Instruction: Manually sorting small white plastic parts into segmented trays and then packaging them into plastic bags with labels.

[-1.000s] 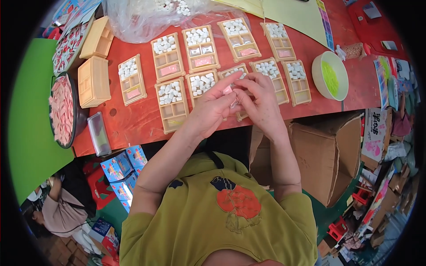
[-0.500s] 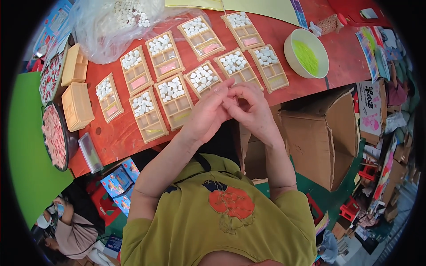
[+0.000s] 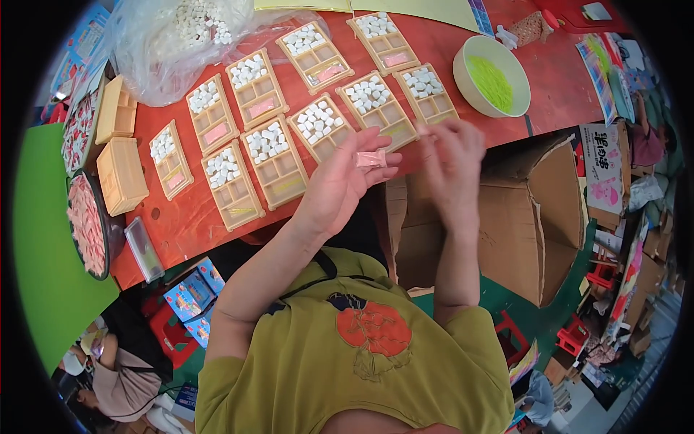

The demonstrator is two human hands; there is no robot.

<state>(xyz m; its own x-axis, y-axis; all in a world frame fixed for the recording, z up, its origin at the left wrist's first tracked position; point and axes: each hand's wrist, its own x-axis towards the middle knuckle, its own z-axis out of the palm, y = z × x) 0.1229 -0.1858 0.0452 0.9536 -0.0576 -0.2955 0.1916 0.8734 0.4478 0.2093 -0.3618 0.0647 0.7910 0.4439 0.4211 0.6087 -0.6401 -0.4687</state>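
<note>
Holding your left hand (image 3: 338, 189) palm up and loosely spread, you have a small pink packet (image 3: 371, 158) lying across its fingers, near the front edge of the red table (image 3: 173, 226). Your right hand (image 3: 457, 170) is apart to the right, blurred, its fingers bent; you cannot tell whether it grips anything. Just beyond the left hand is a divided tray (image 3: 325, 149) with white cubes (image 3: 316, 119) in its large compartment. The right hand is nearest another divided tray (image 3: 438, 107), at the right end of the front row. A cream bowl (image 3: 519, 79) of bright green material (image 3: 490, 83) sits beyond it.
</note>
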